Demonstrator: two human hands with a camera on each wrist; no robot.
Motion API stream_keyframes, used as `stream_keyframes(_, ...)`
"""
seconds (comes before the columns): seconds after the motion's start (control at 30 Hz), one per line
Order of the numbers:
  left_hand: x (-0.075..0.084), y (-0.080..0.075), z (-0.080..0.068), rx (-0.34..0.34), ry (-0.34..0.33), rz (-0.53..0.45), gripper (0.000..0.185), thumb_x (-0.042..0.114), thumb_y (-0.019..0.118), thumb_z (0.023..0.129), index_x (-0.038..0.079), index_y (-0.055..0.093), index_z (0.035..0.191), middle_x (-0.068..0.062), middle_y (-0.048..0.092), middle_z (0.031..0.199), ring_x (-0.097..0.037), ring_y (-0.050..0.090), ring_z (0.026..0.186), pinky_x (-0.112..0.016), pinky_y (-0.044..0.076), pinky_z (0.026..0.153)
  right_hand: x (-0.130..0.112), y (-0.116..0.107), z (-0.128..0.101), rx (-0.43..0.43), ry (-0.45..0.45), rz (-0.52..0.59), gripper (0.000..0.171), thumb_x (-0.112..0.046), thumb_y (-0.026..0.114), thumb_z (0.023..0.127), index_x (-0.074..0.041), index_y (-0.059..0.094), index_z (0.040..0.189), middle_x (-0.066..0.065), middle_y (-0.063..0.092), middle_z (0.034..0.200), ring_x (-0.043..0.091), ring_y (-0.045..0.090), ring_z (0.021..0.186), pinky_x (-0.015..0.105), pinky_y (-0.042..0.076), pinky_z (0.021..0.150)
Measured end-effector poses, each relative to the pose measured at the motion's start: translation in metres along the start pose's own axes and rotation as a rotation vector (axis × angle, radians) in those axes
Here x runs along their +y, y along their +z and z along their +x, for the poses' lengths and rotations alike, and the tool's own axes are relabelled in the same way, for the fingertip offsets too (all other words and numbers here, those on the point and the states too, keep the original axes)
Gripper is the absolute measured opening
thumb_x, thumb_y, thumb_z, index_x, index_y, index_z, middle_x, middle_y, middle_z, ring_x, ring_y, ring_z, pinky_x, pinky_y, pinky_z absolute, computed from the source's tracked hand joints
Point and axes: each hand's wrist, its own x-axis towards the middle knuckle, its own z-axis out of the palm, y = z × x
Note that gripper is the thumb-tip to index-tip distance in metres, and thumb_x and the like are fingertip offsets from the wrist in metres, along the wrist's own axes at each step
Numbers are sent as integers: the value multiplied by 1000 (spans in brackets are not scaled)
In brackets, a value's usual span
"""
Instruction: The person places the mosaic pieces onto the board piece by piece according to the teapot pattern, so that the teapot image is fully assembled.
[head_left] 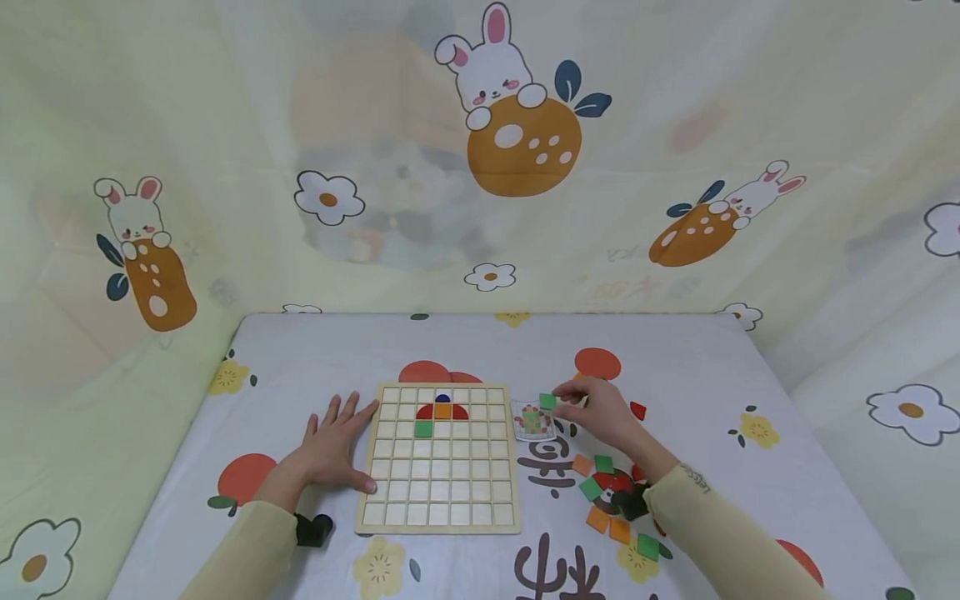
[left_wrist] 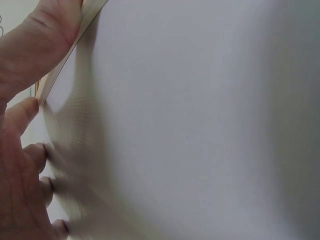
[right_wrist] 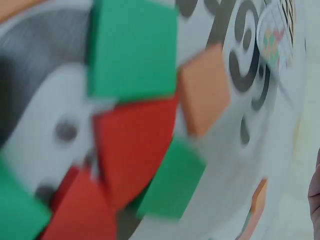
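While pinched: small green square tile [head_left: 548, 401].

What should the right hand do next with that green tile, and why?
Probably carry the green tile left to the wooden grid board and drop it into an empty cell: the right hand pinches it over the pattern card, and the left hand steadies the board.

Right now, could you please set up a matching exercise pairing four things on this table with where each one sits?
Things:
1. green tile
2. left hand
3. pattern card
4. blue piece

Places:
A. flat against the wooden board's left edge
B. on the cloth just right of the board
C. pinched in the right hand
D. in the board's top rows, above an orange square

Pairs: 1-C, 2-A, 3-B, 4-D
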Motion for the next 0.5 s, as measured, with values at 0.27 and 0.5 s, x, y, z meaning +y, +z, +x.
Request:
stream_keyframes(0.27, 1, -1, 0, -5, -1, -2, 126, 54, 88, 50, 19, 25, 152, -18, 8, 158, -43, -5, 143, -68, -1, 107, -28, 24, 7, -67, -8, 76, 24, -15, 77, 80, -8, 71, 102, 2, 63, 91, 16, 53, 81, 27, 48, 64)
stream_keyframes(0.5, 2, -3, -1, -7, 2, 1, 126, 53, 89, 50, 18, 24, 152, -19, 8, 158, -44, -5, 143, -69, -1, 107, -45, 43, 15, -105, -2, 76, 23, -15, 78, 79, -9, 72, 101, 0, 62, 90, 14, 53, 79, 29, 48, 70)
